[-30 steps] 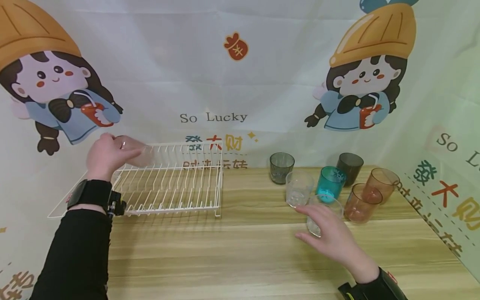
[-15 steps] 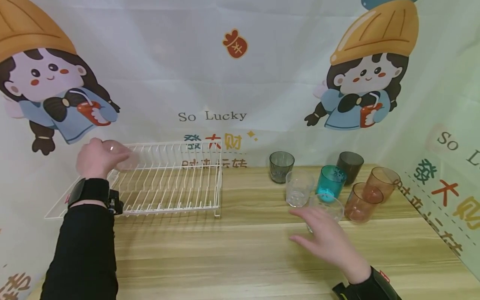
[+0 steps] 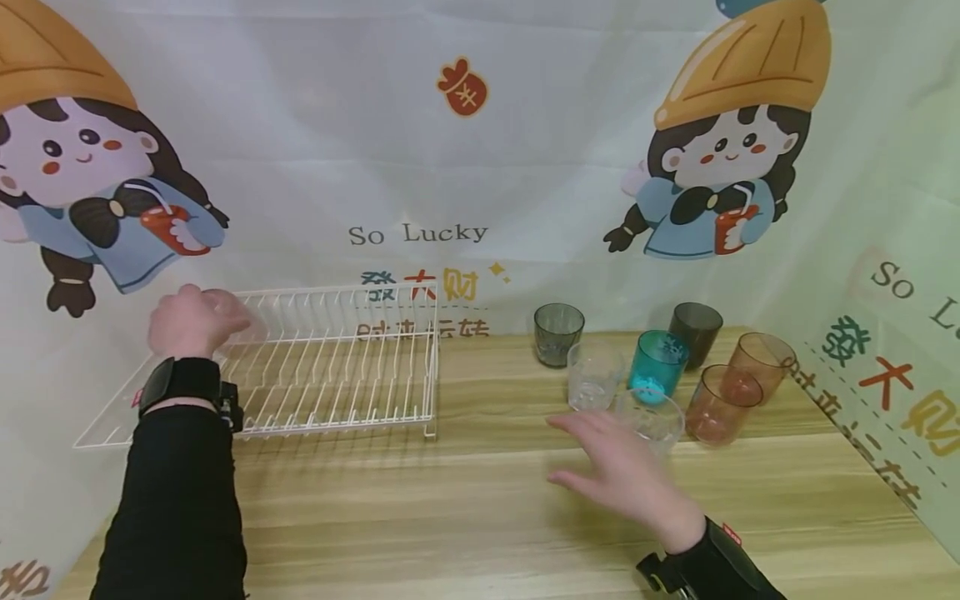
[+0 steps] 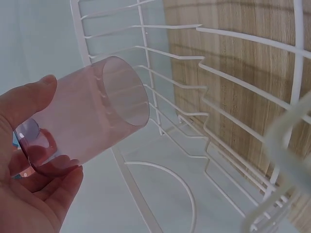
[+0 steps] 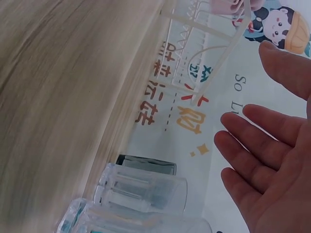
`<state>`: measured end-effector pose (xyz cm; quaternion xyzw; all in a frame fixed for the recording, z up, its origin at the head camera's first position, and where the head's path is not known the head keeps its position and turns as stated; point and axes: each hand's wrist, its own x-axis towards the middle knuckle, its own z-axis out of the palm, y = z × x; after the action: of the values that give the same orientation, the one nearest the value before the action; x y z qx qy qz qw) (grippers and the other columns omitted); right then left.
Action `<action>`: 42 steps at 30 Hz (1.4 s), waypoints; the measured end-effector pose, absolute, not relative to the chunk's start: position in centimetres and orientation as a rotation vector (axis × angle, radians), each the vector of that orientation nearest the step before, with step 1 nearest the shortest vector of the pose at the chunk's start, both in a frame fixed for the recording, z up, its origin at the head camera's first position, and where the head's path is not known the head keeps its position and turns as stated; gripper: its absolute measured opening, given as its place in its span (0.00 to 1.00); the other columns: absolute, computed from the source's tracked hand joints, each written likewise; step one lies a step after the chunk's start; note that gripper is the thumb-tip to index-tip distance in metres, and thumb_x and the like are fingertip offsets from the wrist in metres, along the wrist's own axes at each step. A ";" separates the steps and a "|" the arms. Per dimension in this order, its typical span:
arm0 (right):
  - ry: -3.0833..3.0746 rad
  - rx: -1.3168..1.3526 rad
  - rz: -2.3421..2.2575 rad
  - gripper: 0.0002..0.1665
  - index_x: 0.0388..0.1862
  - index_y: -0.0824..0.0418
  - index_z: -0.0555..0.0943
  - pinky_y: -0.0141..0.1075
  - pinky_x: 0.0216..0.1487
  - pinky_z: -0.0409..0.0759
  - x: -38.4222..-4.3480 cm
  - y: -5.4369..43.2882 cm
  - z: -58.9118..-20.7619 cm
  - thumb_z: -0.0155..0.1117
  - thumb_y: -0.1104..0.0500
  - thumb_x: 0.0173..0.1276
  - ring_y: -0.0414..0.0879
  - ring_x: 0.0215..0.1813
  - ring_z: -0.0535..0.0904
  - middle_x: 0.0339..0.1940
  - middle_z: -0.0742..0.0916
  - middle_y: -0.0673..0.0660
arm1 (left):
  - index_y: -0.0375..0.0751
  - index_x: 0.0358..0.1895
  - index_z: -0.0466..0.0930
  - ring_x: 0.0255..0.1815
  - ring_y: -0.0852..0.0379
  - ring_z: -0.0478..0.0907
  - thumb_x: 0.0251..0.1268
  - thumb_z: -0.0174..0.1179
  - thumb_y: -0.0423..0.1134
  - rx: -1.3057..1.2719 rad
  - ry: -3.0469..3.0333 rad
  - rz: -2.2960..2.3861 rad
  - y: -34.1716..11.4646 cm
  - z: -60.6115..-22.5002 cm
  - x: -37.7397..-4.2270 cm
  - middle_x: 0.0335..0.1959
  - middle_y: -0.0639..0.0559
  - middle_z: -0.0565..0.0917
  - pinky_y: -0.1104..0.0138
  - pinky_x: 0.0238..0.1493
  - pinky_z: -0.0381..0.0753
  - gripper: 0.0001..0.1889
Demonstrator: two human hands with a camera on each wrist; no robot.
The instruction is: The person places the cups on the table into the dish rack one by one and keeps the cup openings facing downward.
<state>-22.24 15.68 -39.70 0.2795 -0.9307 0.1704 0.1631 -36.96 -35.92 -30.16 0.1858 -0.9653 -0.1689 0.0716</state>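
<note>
My left hand [image 3: 187, 321] grips a pink see-through glass [image 4: 92, 114] near its base, above the left end of a white wire dish rack [image 3: 337, 337]. In the left wrist view the glass lies tilted, its open rim pointing toward the rack's wires. My right hand [image 3: 626, 475] hovers over the table with fingers extended and thumb apart, holding nothing. Just beyond it are two clear glasses, one nearer [image 3: 651, 417] and partly hidden by the hand, one farther [image 3: 592, 379].
Behind the clear glasses stand a grey glass [image 3: 558, 335], a teal glass [image 3: 657, 367] and a dark glass [image 3: 695, 335]. Two amber glasses, one in front [image 3: 723, 408] and one behind [image 3: 772, 362], stand at the right. A printed cloth [image 3: 525, 167] hangs behind the wooden table [image 3: 420, 517].
My left hand has carried the pink glass left and slightly down, to the rack's left end. My right hand has drifted left, away from the nearer clear glass.
</note>
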 end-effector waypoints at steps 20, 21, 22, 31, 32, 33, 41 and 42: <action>-2.700 0.864 0.446 0.43 0.62 0.58 0.74 0.50 0.66 0.72 -22.8 14.9 -40.7 0.74 0.41 0.48 0.52 0.63 0.75 0.60 0.81 0.56 | 0.29 0.55 0.72 0.48 0.31 0.67 0.59 0.56 0.54 0.573 -3.004 -0.525 -35.5 -30.9 -38.4 0.55 0.27 0.72 0.48 0.39 0.75 0.31; -2.699 0.862 0.448 0.43 0.62 0.58 0.74 0.50 0.66 0.72 -22.8 14.9 -40.7 0.75 0.41 0.48 0.52 0.63 0.75 0.60 0.81 0.56 | 0.28 0.55 0.72 0.48 0.30 0.67 0.59 0.56 0.54 0.573 -3.011 -0.518 -35.5 -30.9 -38.4 0.55 0.26 0.72 0.48 0.39 0.75 0.32; -2.699 0.861 0.453 0.43 0.62 0.58 0.74 0.50 0.66 0.71 -22.8 14.9 -40.7 0.75 0.41 0.48 0.52 0.63 0.75 0.60 0.81 0.56 | 0.28 0.54 0.72 0.48 0.30 0.67 0.59 0.56 0.54 0.572 -3.016 -0.514 -35.5 -31.0 -38.5 0.54 0.26 0.72 0.48 0.39 0.76 0.32; -2.712 0.858 0.458 0.43 0.62 0.58 0.74 0.51 0.67 0.71 -22.6 14.9 -40.7 0.74 0.41 0.49 0.52 0.63 0.75 0.61 0.81 0.55 | 0.30 0.54 0.72 0.49 0.30 0.66 0.58 0.58 0.54 0.502 -3.019 -0.475 -35.0 -31.2 -38.4 0.55 0.26 0.72 0.43 0.46 0.75 0.30; -2.712 0.858 0.459 0.43 0.62 0.58 0.74 0.51 0.67 0.70 -22.5 14.9 -40.7 0.74 0.41 0.49 0.52 0.63 0.75 0.61 0.81 0.55 | 0.29 0.54 0.72 0.49 0.30 0.66 0.58 0.58 0.53 0.508 -3.022 -0.481 -34.8 -31.2 -38.3 0.54 0.26 0.72 0.43 0.46 0.75 0.31; -2.710 0.860 0.459 0.43 0.62 0.58 0.74 0.51 0.67 0.70 -22.5 14.9 -40.7 0.74 0.41 0.49 0.52 0.64 0.75 0.61 0.81 0.55 | 0.28 0.54 0.72 0.48 0.30 0.66 0.58 0.57 0.53 0.520 -3.021 -0.490 -34.7 -31.2 -38.3 0.54 0.26 0.71 0.44 0.46 0.75 0.31; -2.701 0.852 0.456 0.43 0.63 0.58 0.74 0.51 0.68 0.70 -22.6 15.2 -41.1 0.74 0.42 0.49 0.53 0.64 0.74 0.61 0.81 0.55 | 0.26 0.55 0.70 0.49 0.30 0.67 0.59 0.56 0.54 0.535 -3.043 -0.483 -34.6 -31.4 -38.5 0.55 0.25 0.71 0.45 0.45 0.76 0.32; -2.702 0.851 0.459 0.44 0.63 0.58 0.74 0.51 0.67 0.70 -22.6 15.2 -41.1 0.74 0.42 0.49 0.53 0.64 0.75 0.61 0.81 0.55 | 0.26 0.55 0.70 0.49 0.30 0.67 0.59 0.56 0.54 0.536 -3.046 -0.487 -34.7 -31.5 -38.6 0.56 0.25 0.71 0.46 0.44 0.77 0.32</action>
<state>-22.60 15.24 -41.14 0.2939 -0.9329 0.1584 0.1352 -38.60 -34.72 -31.47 0.1710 -0.9729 -0.1555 0.0053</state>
